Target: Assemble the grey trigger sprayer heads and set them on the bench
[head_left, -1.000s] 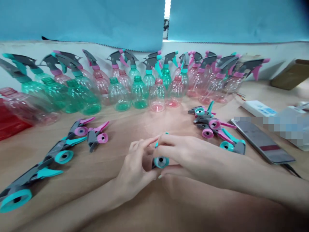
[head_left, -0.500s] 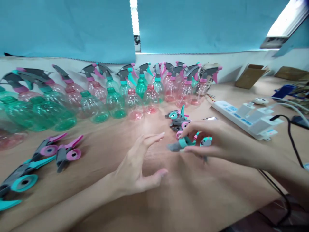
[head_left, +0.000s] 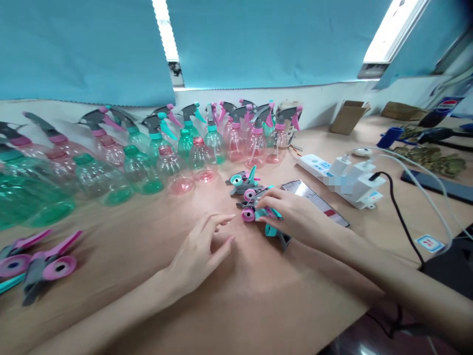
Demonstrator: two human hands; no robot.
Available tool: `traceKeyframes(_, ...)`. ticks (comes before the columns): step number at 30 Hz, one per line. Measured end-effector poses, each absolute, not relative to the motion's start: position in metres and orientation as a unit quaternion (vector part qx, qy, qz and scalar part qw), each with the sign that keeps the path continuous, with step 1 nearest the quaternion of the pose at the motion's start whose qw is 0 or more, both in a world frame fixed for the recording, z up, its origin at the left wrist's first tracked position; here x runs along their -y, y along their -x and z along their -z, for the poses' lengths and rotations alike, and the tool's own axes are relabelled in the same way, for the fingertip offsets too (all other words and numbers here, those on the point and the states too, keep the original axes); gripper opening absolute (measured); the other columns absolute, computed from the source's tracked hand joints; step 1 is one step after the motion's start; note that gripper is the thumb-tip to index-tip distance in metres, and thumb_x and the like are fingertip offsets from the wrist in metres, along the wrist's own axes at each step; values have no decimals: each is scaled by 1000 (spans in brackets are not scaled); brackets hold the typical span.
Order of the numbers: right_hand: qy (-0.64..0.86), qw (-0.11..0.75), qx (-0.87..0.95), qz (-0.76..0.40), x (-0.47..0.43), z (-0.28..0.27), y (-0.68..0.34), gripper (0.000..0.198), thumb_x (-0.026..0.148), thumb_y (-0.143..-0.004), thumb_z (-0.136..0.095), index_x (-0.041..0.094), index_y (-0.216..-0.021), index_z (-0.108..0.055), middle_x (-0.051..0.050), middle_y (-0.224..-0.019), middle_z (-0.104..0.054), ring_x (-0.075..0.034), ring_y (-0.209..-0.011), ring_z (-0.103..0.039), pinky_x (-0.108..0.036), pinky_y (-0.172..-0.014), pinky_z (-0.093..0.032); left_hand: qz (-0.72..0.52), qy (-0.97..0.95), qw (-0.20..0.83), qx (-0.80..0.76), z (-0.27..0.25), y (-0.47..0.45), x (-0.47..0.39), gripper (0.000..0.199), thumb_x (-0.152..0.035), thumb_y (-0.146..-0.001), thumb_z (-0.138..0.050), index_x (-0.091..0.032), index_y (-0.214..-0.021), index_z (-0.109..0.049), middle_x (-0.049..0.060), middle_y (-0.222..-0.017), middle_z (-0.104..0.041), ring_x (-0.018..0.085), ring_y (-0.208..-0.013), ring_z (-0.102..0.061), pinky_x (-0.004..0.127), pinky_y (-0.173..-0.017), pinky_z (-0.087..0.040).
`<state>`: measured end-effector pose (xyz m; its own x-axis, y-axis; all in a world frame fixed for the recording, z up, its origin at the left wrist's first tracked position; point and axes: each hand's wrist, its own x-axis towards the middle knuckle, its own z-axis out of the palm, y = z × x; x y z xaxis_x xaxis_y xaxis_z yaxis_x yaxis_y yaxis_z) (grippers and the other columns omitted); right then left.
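Note:
My left hand [head_left: 201,249] hovers above the table with fingers apart and nothing between them. My right hand [head_left: 290,209] is at a small cluster of trigger spray heads in the middle. Its thumb and fingers close on a teal-and-grey spray head [head_left: 261,213], partly hidden by the fingers. Just beside it lie a pink-collared spray head [head_left: 248,214] and another teal-collared one [head_left: 271,230]. A further teal one [head_left: 236,180] lies at the back of the cluster.
Rows of green and pink bottles [head_left: 138,170] stand along the wall, many topped with spray heads. More pink spray heads [head_left: 55,266] lie at left. A phone [head_left: 314,199], a power strip [head_left: 314,163] with cables and a cardboard box [head_left: 349,117] are on the right.
My right hand has carried the teal spray head onto the cluster. The view has swung right, uncovering the phone. My left hand stays open, its thumb and fingers somewhat closer together.

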<state>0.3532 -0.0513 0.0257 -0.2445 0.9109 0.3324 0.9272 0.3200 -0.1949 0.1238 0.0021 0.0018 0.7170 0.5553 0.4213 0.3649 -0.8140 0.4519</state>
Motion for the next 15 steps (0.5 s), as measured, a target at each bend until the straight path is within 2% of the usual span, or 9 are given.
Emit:
traceKeyframes(6, 588, 180, 788, 20, 55, -36, -351, 14, 29, -86, -55, 17, -90, -61, -6, -96, -61, -19, -82, -58, -29, -65, -44, -272, -913, 163, -258, 2, -120, -6, 26, -17, -88, -48, -22, -114, -46, 5, -107, -53, 16, -84, -58, 31, -75, -50)
traceKeyframes(10, 582, 184, 792, 27, 53, -44, -338, 14, 27, -88, -52, 18, -92, -61, -6, -97, -62, -19, -84, -58, -31, -68, -44, -267, -911, 136, -282, -2, -95, -7, 23, -20, -89, -48, -22, -112, -48, 5, -107, -54, 19, -93, -57, 34, -81, -48)
traceKeyframes(15, 530, 175, 830, 2, 39, -51, -298, 14, 23, -88, -50, 18, -94, -61, -8, -102, -61, -22, -92, -57, -34, -72, -44, -253, -902, 94, -337, -17, -43, -5, 16, -24, -90, -46, -22, -104, -54, 5, -103, -57, 20, -96, -57, 33, -81, -47)
